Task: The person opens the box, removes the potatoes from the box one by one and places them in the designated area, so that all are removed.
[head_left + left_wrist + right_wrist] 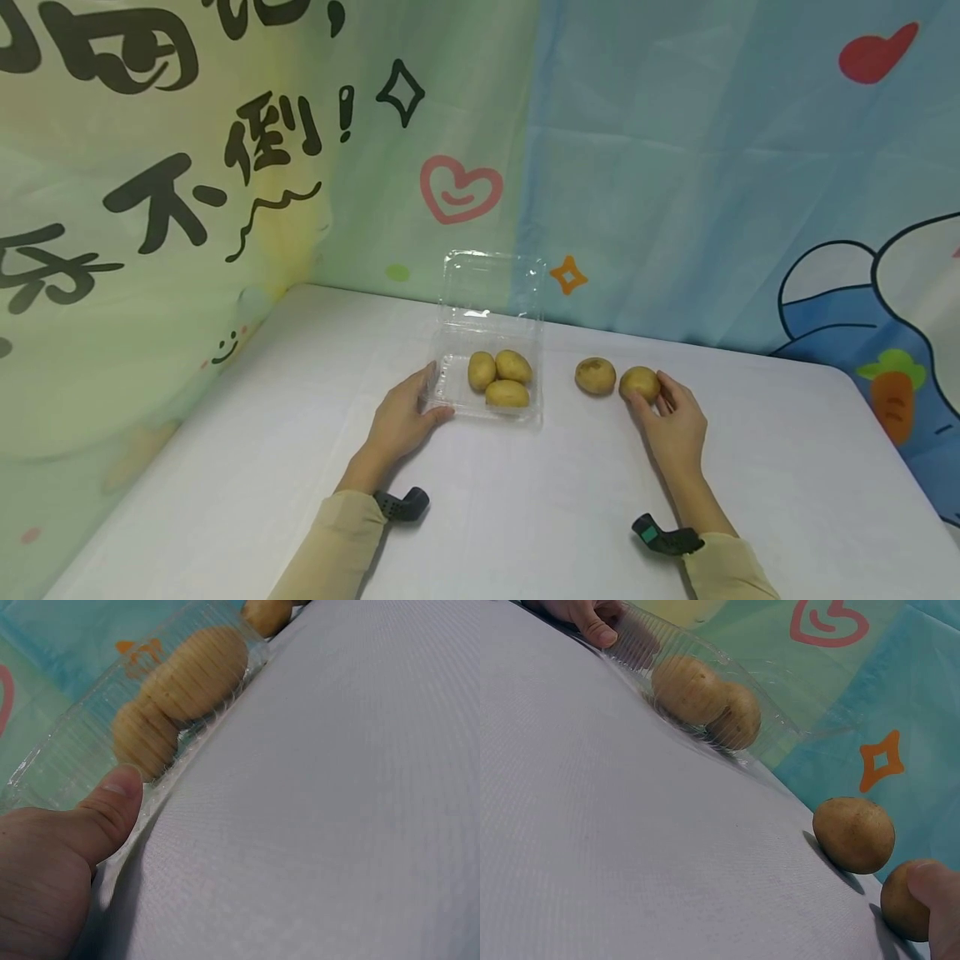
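Note:
A clear plastic clamshell container (452,382) stands on the table with its lid (491,279) raised at the back. Three potatoes (507,394) lie inside, towards its right half. My left hand (401,423) holds the container's front left corner, its thumb (112,802) against the front wall and the other fingers along the left side, partly hidden. To the right of the container, my right hand (677,429) grips a potato (640,382) between thumb and fingers, at table level. Just left of it another potato (596,377) rests on the table, untouched.
The white-covered table (525,508) ends at the back against a printed fabric backdrop (675,167). Another printed cloth (112,358) hangs along the left side. Each wrist wears a dark camera mount (402,505).

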`<state>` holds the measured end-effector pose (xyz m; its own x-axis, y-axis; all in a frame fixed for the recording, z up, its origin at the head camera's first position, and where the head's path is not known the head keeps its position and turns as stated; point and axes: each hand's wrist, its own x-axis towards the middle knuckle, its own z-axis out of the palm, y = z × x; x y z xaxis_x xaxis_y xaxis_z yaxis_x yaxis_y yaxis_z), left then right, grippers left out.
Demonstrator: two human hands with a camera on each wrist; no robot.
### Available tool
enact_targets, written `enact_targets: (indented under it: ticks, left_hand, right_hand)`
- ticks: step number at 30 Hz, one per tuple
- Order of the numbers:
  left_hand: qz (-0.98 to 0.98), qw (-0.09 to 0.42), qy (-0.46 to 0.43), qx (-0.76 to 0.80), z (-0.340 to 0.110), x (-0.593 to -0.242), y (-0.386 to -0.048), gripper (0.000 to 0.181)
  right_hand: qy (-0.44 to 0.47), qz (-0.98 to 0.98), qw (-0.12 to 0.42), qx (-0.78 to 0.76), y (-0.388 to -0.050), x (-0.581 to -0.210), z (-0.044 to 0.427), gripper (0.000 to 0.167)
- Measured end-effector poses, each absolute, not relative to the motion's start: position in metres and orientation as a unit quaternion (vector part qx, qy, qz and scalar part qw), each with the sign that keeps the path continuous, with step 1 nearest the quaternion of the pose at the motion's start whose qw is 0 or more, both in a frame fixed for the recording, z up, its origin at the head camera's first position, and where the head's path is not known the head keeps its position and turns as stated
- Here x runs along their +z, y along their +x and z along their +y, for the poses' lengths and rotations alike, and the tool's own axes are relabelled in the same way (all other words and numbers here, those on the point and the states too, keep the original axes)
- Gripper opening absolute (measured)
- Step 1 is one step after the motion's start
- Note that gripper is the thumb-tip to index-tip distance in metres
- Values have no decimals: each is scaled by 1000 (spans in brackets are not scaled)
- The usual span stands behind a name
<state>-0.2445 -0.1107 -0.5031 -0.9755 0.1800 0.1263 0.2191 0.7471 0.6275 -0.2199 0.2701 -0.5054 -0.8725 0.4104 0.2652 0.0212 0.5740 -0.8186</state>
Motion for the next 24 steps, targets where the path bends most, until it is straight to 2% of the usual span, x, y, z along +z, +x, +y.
enact_targets:
  ticks: [24]
  left_hand:
    - [-935,26,-104,-339,-111,-504,-245,85]
  right_hand:
    - [-116,-856,255,434,-218,-503,268,58]
